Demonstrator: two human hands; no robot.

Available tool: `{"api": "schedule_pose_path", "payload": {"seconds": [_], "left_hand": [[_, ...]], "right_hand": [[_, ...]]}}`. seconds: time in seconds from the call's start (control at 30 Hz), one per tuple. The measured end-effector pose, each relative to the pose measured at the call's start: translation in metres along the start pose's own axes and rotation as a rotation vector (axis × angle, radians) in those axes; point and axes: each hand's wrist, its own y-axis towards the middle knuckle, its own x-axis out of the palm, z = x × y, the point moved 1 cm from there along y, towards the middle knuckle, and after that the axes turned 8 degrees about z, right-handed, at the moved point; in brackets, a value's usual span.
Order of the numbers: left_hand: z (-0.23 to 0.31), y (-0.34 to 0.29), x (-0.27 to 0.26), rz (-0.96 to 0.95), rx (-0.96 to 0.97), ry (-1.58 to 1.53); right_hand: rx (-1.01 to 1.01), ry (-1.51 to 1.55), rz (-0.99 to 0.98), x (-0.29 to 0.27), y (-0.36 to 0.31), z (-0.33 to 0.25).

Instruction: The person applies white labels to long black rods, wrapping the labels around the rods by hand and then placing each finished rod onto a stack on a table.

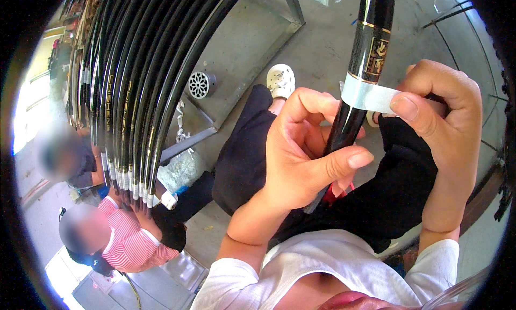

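Observation:
My left hand (295, 154) is closed around the lower part of a glossy black fishing rod (368, 52), which slants up and away from me. Gold rings and a gold-framed label mark the rod above my grip. A strip of pale tape (371, 97) lies around the rod just below the lower gold ring. Its free end runs to the right, pinched between the thumb and fingers of my right hand (449, 111). The rod's upper end runs out of the picture.
Many black rods (145, 57) with white bands hang in a row at left. Two people sit there, one in a striped shirt (134, 240). A metal frame (255, 68), a round perforated part (200, 85) and a clear plastic bag (181, 170) lie beyond my knees.

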Motion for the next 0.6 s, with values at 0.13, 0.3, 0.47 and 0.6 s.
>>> {"api": "schedule_pose_path", "payload": {"seconds": [0.13,0.3,0.47,0.6], "left_hand": [[-0.0009,0.0041,-0.0060,-0.008,0.078,0.077],[0.0007,0.0020,-0.0055,0.019,0.063,0.055],[0.0006,0.0035,-0.0041,-0.004,0.098,0.072],[0.0017,0.0042,-0.0037,0.009,0.105,0.118]], "right_hand": [[-0.052,-0.027,0.039,0.0020,-0.0052,-0.0033],[-0.149,-0.078,0.073,0.0026,-0.0103,-0.0022],[-0.159,-0.062,0.068,0.0036,-0.0096,-0.0067],[-0.273,-0.200,-0.008,-0.0045,-0.0057,-0.0005]]}}
